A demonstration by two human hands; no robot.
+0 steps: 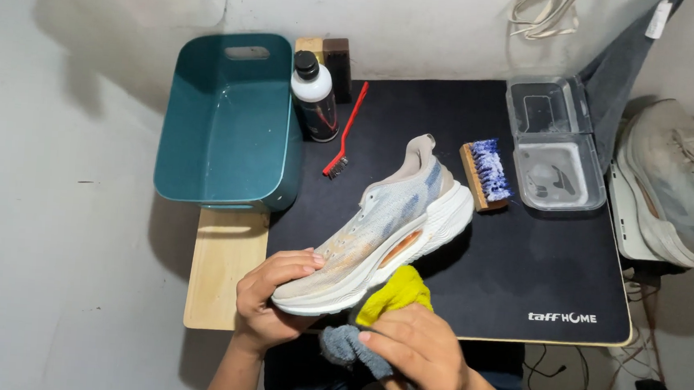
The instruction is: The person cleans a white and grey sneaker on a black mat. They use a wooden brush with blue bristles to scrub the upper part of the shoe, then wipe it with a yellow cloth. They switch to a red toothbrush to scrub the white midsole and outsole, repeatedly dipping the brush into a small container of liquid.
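The shoe (385, 230) lies on its side at the front of the black mat (521, 264) that covers the worktop (223, 276), toe toward the person. The left hand (271, 291) is closed around the toe end and holds it steady. The right hand (421, 351) grips a cloth (388, 300), yellow and grey, and presses its yellow part against the white sole near the middle of the shoe.

Judging from the shoe, the cleaning seems not finished: brown and orange marks show on the pale upper, while the sole looks mostly white. A brush (487, 174) with blue-white bristles rests just beside the heel, and a small red brush (343, 134) lies further back near a white bottle (315, 95) with a black cap. The teal tub (230, 122) stands at the left, and I cannot tell what it contains.

Both wrists come in from the bottom edge, the right one bent so that the knuckles face the camera.
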